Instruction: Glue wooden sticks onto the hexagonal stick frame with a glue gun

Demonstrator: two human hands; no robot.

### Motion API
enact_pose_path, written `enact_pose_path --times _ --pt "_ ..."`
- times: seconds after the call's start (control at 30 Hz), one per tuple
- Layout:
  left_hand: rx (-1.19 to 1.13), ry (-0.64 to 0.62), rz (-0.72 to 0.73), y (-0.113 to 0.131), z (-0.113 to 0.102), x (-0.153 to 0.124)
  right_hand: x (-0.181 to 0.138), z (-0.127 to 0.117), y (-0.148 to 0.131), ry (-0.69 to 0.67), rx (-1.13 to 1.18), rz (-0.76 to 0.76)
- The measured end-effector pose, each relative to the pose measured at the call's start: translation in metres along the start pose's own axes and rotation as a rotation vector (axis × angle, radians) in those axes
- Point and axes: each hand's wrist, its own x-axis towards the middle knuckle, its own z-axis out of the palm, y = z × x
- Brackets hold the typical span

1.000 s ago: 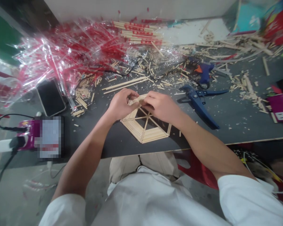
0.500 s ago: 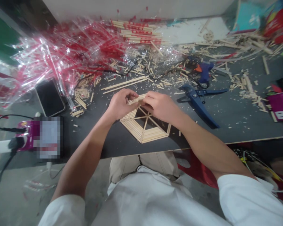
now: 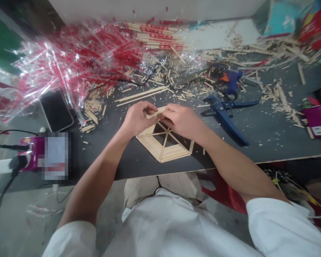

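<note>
A hexagonal frame of pale wooden sticks lies flat on the dark table, with thin spokes meeting at its middle. Several rows of sticks fill its near and left sides. At the far side, my left hand pinches a wooden stick between thumb and fingers. My right hand grips close beside it, fingers bent together on the same far edge. It covers the frame's far right part, and the exact fingertip contact is hidden.
Blue cutters lie right of my hands, with a blue glue gun behind them. Loose sticks and cut scraps lie beyond the frame. Crumpled red-and-clear wrappers, a phone and a power strip occupy the left.
</note>
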Motion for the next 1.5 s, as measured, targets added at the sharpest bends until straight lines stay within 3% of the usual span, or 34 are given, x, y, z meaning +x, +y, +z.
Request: enact_pose_path --times 0.4,0.9,1.2,1.37,1.5 --pt "-0.033 -0.062 0.012 -0.002 -0.004 0.001 0.000 0.000 0.000 0.003 -0.007 -0.024" --pt "-0.080 -0.048 0.000 -0.004 -0.002 0.002 0.000 0.002 0.002 -0.011 -0.053 -0.033" --pt "-0.037 -0.089 0.046 0.001 -0.010 0.000 -0.002 -0.003 0.011 0.122 0.185 -0.089" --pt "-0.006 -0.004 0.143 0.005 -0.013 0.000 -0.006 -0.018 0.028 0.293 0.202 0.059" --pt "-0.076 0.059 0.092 0.009 -0.013 -0.002 -0.005 -0.020 0.039 0.302 0.205 0.110"
